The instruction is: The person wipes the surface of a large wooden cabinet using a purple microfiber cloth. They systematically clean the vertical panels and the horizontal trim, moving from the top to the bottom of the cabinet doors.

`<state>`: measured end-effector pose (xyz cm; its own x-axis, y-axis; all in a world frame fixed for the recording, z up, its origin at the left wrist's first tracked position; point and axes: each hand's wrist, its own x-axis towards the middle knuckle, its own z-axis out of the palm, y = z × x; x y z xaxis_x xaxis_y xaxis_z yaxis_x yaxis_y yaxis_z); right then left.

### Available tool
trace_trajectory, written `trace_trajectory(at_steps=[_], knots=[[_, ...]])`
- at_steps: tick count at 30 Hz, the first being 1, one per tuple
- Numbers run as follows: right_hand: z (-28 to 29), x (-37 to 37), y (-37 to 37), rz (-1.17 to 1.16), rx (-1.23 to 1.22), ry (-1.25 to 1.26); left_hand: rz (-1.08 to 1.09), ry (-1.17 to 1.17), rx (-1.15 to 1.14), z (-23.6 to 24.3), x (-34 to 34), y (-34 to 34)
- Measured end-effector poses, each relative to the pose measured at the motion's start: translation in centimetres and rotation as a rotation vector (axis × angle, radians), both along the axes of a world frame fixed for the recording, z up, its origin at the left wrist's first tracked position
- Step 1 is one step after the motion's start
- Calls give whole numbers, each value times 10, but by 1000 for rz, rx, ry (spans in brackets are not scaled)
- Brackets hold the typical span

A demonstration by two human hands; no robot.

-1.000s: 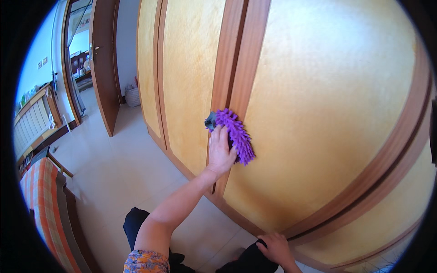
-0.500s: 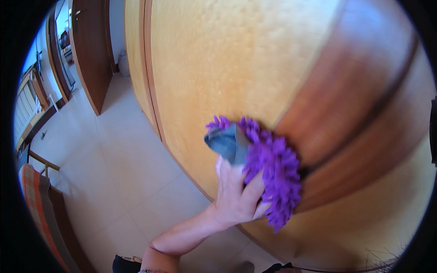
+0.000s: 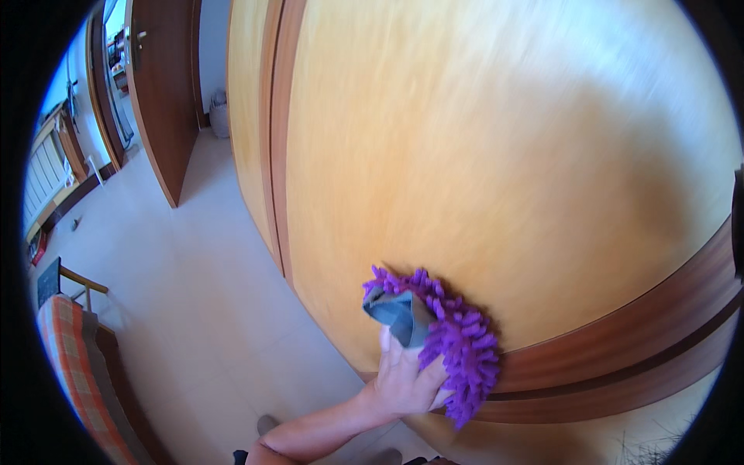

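Note:
My left hand is closed round a purple chenille cleaning mitt with shaggy, finger-like tufts. The mitt's grey cloth cuff gapes toward the upper left, and my fingers grip the mitt from outside, below the cuff. Its tufted side rests against a smooth yellow wooden panel, beside a dark brown wooden band that runs off to the right. The mitt hides part of the panel and the near end of that band. My right hand is out of the picture.
A brown door stands ajar at the far left. Pale floor tiles run along the panel's foot. A seat with a checked orange cover is at the lower left. A pale bag-like object sits beyond the door.
The view has turned, so the brown band lies lower and flatter. My left hand and the purple mitt appear lower in the picture, the mitt still held against the wooden surface.

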<state>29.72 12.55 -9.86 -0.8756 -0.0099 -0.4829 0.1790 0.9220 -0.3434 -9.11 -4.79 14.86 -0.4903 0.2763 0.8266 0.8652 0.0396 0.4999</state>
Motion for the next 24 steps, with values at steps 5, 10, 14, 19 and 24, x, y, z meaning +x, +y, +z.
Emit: trace_trajectory(at_steps=[5, 10, 14, 19, 24], knots=[[98, -54, -13, -75, -16, -4, 85, 100, 49, 168, -38, -7], [216, -121, -29, -109, -7, 113, 184, 146, 42, 289, -78, -24], [307, -170, -43, -124, 9, 233, 196, 57, 63, 330, -114, -36], [417, -218, -62, -127, 72, 385, 124, -5, -67, 293, -86, -43], [506, -242, -81, -143, 167, 531, 113, 272, -76, 385, -106, -56]])
